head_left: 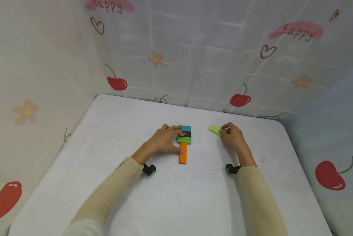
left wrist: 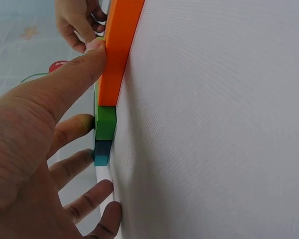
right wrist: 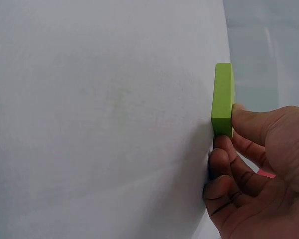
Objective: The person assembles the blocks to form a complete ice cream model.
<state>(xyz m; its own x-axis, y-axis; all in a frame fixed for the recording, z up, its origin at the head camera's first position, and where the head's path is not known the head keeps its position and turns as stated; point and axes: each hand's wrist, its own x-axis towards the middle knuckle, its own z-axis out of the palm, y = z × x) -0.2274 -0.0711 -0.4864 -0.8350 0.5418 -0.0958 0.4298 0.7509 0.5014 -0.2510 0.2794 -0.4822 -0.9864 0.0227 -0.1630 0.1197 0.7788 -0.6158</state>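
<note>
My left hand (head_left: 163,139) spreads over a flat arrangement of blocks on the white table. Its thumb rests on an orange block (head_left: 183,159), which stands end-on to a green block (head_left: 184,140). Beyond the green one lie a dark brown block (head_left: 188,134) and a blue block (head_left: 186,128), side by side, with fingertips of that hand on them. To their right, my right hand (head_left: 234,137) pinches a yellow-green block (head_left: 214,129) by its near end between thumb and fingers. In the right wrist view that block (right wrist: 223,94) appears close over the tabletop, its far end pointing away from the hand.
The white table (head_left: 176,200) has rounded far corners. Behind it hangs a pale curtain (head_left: 200,59) printed with cherries, hearts and flowers. A black wrist device (head_left: 149,169) shows at the left wrist, another black device (head_left: 231,169) at the right.
</note>
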